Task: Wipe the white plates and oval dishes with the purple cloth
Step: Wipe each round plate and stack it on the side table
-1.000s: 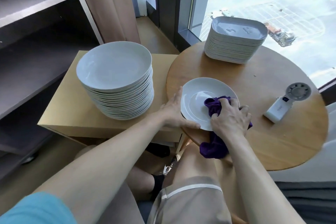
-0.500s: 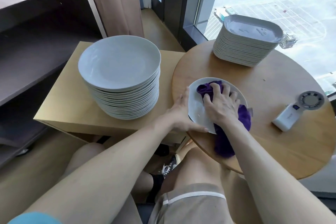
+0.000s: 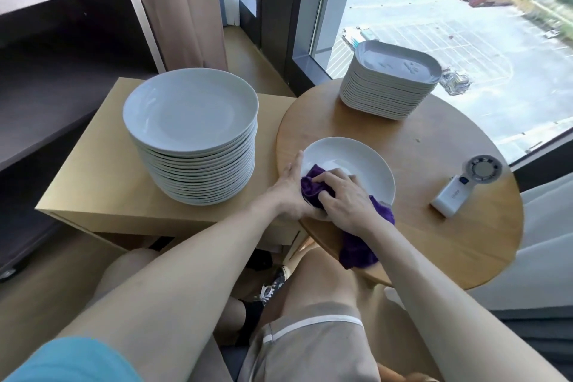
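Head view | left hand [image 3: 286, 192], fingers straight, braces plate [image 3: 367, 169] rim | right hand [image 3: 344, 200] grips purple cloth [image 3: 356, 250] on plate | surface [image 3: 434, 245], near left

Handheld fan [image 3: 465, 187] on round table [image 3: 449, 245]

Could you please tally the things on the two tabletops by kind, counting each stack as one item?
round-plate stack: 1
oval-dish stack: 1
single plate: 1
purple cloth: 1
handheld fan: 1
Total: 5
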A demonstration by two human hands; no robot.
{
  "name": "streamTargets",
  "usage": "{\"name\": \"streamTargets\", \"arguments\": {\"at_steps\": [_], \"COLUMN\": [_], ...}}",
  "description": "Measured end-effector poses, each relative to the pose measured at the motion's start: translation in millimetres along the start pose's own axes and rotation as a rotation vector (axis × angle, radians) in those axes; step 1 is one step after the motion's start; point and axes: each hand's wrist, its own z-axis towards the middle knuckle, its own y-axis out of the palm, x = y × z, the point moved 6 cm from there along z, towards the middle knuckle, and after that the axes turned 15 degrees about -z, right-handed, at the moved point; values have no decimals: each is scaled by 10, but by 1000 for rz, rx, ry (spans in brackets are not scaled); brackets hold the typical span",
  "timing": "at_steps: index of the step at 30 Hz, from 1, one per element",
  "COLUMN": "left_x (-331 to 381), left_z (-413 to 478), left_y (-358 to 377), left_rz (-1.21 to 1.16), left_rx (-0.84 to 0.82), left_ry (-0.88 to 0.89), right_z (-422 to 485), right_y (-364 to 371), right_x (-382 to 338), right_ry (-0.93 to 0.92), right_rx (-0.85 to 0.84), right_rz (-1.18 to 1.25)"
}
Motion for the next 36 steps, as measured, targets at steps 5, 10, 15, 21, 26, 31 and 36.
{"name": "streamTargets", "arguments": {"at_steps": [5,10,15,21,26,31,36], "left_x": [99,253,281,241,156,130,84], "left_z": [-23,-53,-45,-56,-31,-22,-8], "left_y": [6,-14,-11,6,-25,-15,-16], "left_rz": [101,233,245,207,98,68,-30], "left_rx": [-77,-129,-161,-164,-118,-105,-93], "left_ry": [-71,-84,-102,-96,-13,43,58], "right_z": [-276,-409,-342,31,359,526,515], "right_y": [61,65,-166,-189,-168,-96,-7], "right_x": [51,160,663,655,480,188,-80], "right_ry": [67,137,354,350,292,182,24], "right_rx": [87,188,225,199,211,244,241], "right_rz": [-30,-207,-217,-365,-346,-307,-164]}}
